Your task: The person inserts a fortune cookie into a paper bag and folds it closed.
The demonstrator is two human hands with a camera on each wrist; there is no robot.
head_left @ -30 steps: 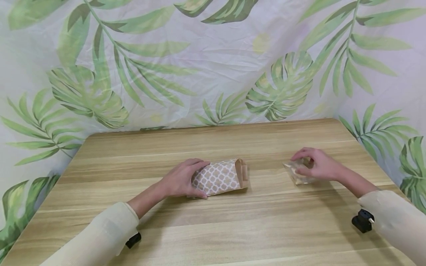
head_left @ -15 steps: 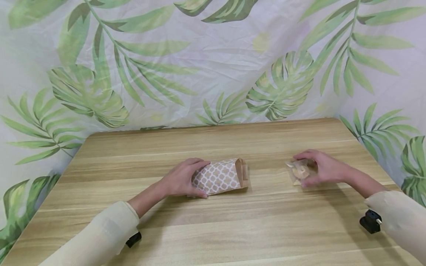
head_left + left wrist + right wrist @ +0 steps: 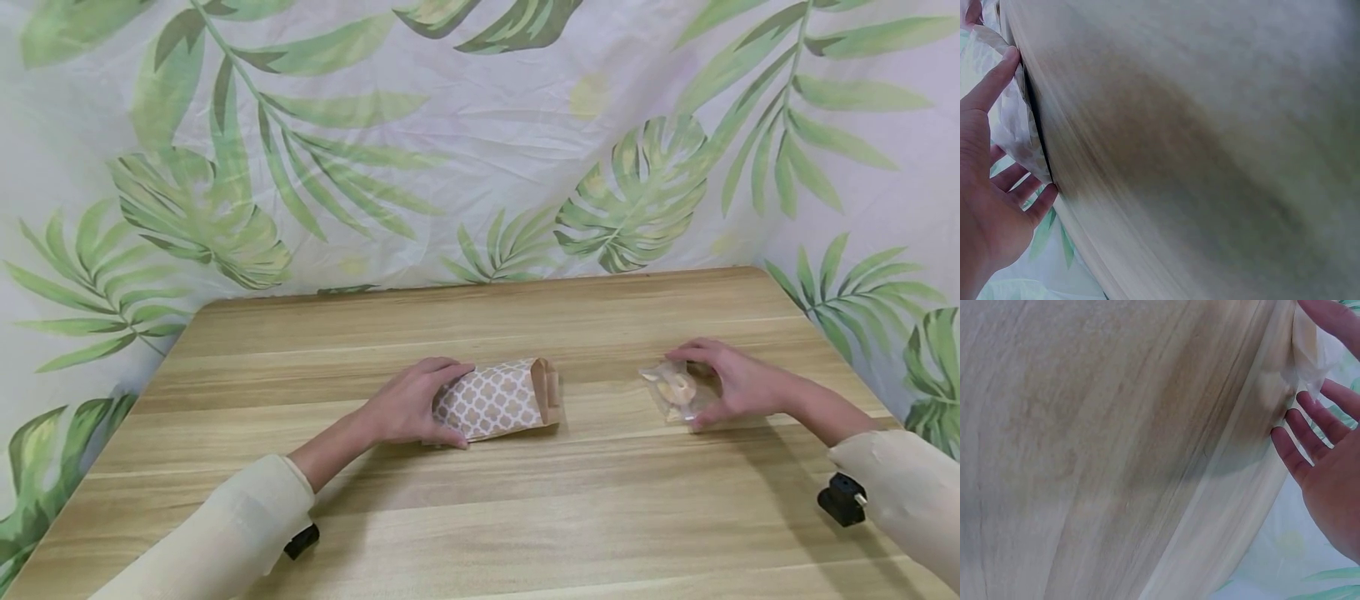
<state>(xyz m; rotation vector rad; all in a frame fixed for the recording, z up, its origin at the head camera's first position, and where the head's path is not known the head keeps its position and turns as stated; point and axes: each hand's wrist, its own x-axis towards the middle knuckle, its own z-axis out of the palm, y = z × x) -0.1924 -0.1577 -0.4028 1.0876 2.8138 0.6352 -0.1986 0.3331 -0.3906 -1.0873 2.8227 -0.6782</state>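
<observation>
Now on the worktop (image 3: 480,517), a paper bag (image 3: 495,400) lies gripped by your left hand (image 3: 408,403) opposite its mouth, likely keeping that free; well apart, your loosely spread right hand (image 3: 742,382) frames a clear packet (image 3: 666,392).

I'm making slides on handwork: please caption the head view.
Left hand holds a patterned paper bag, right hand at a clear packet, wooden table below.
</observation>
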